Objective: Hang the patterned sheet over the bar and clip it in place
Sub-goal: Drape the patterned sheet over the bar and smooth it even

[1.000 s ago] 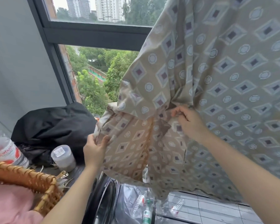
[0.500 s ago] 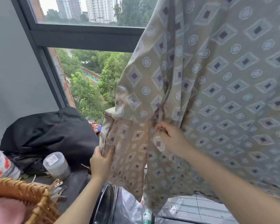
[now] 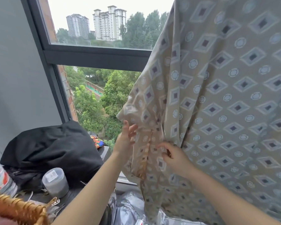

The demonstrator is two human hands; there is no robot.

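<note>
While the patterned sheet hangs down across the right of my view in front of the window, its top runs out of frame, so I can't see the bar. A black bundle sits lower left, with open room between it and the cloth's left edge. My left hand is spread open, fingertips brushing that edge. My right hand is loosely curled, fingers pinching a fold just beside the seam.
</note>
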